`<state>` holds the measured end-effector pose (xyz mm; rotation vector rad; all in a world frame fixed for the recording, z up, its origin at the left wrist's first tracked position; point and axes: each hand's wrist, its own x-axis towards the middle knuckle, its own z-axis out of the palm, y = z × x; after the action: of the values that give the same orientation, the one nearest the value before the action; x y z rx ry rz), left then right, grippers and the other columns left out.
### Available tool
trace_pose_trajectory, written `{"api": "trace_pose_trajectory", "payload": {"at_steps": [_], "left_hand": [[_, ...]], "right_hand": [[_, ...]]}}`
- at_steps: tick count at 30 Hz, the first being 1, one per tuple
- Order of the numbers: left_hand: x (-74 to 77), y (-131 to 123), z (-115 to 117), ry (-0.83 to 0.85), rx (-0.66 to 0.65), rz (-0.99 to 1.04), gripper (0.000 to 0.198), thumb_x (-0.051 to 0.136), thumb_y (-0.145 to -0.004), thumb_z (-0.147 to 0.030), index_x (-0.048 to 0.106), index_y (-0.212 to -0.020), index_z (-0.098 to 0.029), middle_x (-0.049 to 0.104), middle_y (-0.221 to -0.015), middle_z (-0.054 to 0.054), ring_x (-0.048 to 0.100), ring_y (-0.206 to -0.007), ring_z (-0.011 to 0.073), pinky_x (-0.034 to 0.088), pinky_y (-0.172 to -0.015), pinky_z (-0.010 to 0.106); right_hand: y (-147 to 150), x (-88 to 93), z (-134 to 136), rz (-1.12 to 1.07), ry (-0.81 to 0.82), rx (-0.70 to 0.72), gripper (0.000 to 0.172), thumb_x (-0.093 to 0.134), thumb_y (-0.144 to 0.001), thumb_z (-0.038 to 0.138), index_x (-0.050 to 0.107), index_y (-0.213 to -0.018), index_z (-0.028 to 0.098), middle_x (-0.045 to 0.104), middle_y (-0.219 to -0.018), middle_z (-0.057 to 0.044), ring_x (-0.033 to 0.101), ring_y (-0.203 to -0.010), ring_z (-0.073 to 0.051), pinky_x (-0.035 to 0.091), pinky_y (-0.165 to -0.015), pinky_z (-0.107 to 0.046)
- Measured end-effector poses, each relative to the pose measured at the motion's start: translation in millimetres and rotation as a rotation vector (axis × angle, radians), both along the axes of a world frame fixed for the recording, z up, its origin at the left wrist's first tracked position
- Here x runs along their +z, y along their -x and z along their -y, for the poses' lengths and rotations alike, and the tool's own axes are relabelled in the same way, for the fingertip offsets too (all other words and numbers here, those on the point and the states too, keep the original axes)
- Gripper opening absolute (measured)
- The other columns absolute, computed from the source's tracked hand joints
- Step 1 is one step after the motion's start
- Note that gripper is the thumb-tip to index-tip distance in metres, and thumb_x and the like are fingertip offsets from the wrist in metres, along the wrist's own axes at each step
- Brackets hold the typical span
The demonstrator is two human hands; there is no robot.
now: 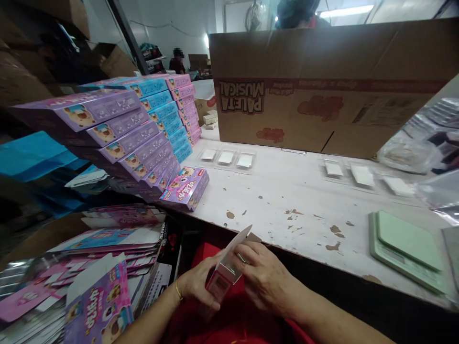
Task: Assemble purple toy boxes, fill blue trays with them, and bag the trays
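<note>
A small printed carton (219,284) is held in front of my lap, tilted, with its pale end flap standing up. My left hand (199,285), wearing a thin gold bracelet at the wrist, is closed around the carton's side with the thumb across its front. My right hand (263,274) has its fingers bent together at the carton's upper end. Whether something small sits under those fingertips is hidden. Closest on the table is a purple printed box (186,188), lying flat beside the stack of purple boxes (124,138).
Blue boxes (172,117) and pink boxes (184,102) are stacked behind. Flattened cartons (103,301) fill a bin at left. Clear trays (225,157) with white pieces lie on the table. A large cardboard box (315,95) stands across the back; a green scale (409,246) sits at right.
</note>
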<state>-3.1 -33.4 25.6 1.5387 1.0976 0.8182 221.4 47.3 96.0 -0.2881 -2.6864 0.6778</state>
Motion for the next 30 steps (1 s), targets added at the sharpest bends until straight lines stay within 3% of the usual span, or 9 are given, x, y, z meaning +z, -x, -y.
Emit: {"api": "trace_pose_trajectory", "payload": {"at_steps": [3, 6, 10, 15, 17, 19, 23, 27, 30], "left_hand": [[0.1, -16.0, -2.0, 0.233, -0.019, 0.182, 0.069, 0.069, -0.056, -0.06, 0.062, -0.104, -0.011, 0.066, -0.088, 0.007, 0.061, -0.084, 0.0259, 0.048, -0.08, 0.037], [12.8, -27.6, 4.1, 0.253, 0.199, 0.212, 0.058, 0.055, -0.074, -0.058, 0.061, -0.107, -0.011, 0.066, -0.096, 0.009, 0.06, -0.089, 0.0244, 0.046, -0.085, 0.037], [21.6, -21.7, 20.4, 0.305, 0.47, 0.239, 0.046, 0.056, -0.08, -0.04, 0.056, -0.118, -0.014, 0.063, -0.111, 0.01, 0.057, -0.1, 0.0252, 0.044, -0.089, 0.036], [-0.1, 3.8, 29.1, 0.454, 0.572, 0.531, 0.049, 0.063, -0.072, -0.029, 0.056, -0.118, -0.012, 0.065, -0.107, 0.012, 0.061, -0.094, 0.0255, 0.046, -0.086, 0.038], [-5.5, 7.6, 23.4, 0.475, 0.524, 0.564, 0.053, 0.065, -0.068, -0.027, 0.056, -0.118, -0.011, 0.066, -0.106, 0.013, 0.061, -0.095, 0.0269, 0.046, -0.086, 0.04], [-6.2, 8.4, 14.7, 0.484, 0.471, 0.537, 0.055, 0.067, -0.067, -0.026, 0.056, -0.118, -0.01, 0.065, -0.107, 0.013, 0.061, -0.095, 0.0274, 0.047, -0.086, 0.04], [1.6, 12.8, -1.9, 0.368, 0.457, 0.356, 0.06, 0.064, -0.07, -0.027, 0.048, -0.125, -0.009, 0.063, -0.113, 0.014, 0.059, -0.1, 0.0267, 0.044, -0.09, 0.04], [14.8, 21.6, -9.4, 0.127, 0.469, 0.001, 0.056, 0.058, -0.077, -0.028, 0.044, -0.13, -0.015, 0.056, -0.125, 0.009, 0.053, -0.11, 0.0243, 0.038, -0.097, 0.039], [22.5, 21.3, -8.7, 0.067, 0.453, -0.065, 0.059, 0.057, -0.078, -0.032, 0.041, -0.132, -0.016, 0.058, -0.121, 0.008, 0.055, -0.107, 0.0232, 0.041, -0.094, 0.036]], "right_hand": [[7.8, -11.8, 7.9, 0.089, 0.003, -0.09, 0.051, 0.048, -0.072, 0.019, 0.046, -0.123, 0.014, 0.051, -0.113, -0.013, 0.046, -0.102, -0.026, 0.04, -0.091, -0.044], [16.3, -22.9, 18.4, 0.114, 0.029, -0.145, 0.047, 0.051, -0.074, 0.024, 0.049, -0.12, 0.014, 0.052, -0.111, -0.014, 0.047, -0.099, -0.027, 0.04, -0.089, -0.046], [17.7, -30.8, 14.7, -0.057, 0.187, -0.034, 0.034, 0.051, -0.079, 0.025, 0.056, -0.112, 0.021, 0.057, -0.109, -0.009, 0.05, -0.097, -0.022, 0.04, -0.09, -0.04], [23.8, -57.0, -32.2, -0.234, 0.844, -0.234, 0.024, 0.058, -0.079, 0.034, 0.065, -0.099, 0.023, 0.064, -0.099, -0.005, 0.057, -0.09, -0.019, 0.045, -0.081, -0.034], [37.9, -74.1, -44.5, -0.135, 1.182, -0.126, 0.03, 0.064, -0.072, 0.039, 0.066, -0.094, 0.019, 0.066, -0.09, -0.005, 0.059, -0.079, -0.018, 0.046, -0.075, -0.034], [55.3, -89.1, -48.5, -0.095, 1.346, 0.006, 0.033, 0.066, -0.069, 0.042, 0.067, -0.09, 0.016, 0.066, -0.081, -0.003, 0.059, -0.072, -0.016, 0.046, -0.073, -0.033], [78.2, -101.2, -45.4, -0.177, 1.177, -0.073, 0.031, 0.068, -0.067, 0.045, 0.068, -0.079, 0.016, 0.063, -0.072, -0.001, 0.056, -0.071, -0.015, 0.045, -0.072, -0.031], [73.9, -90.2, -47.6, -0.164, 1.069, -0.022, 0.043, 0.05, -0.081, 0.052, 0.066, -0.102, 0.018, 0.064, -0.095, -0.005, 0.057, -0.086, -0.018, 0.043, -0.079, -0.031], [67.8, -78.2, -53.6, -0.084, 1.078, 0.041, 0.05, 0.036, -0.087, 0.053, 0.064, -0.109, 0.018, 0.064, -0.096, -0.006, 0.058, -0.084, -0.018, 0.044, -0.078, -0.032]]}}
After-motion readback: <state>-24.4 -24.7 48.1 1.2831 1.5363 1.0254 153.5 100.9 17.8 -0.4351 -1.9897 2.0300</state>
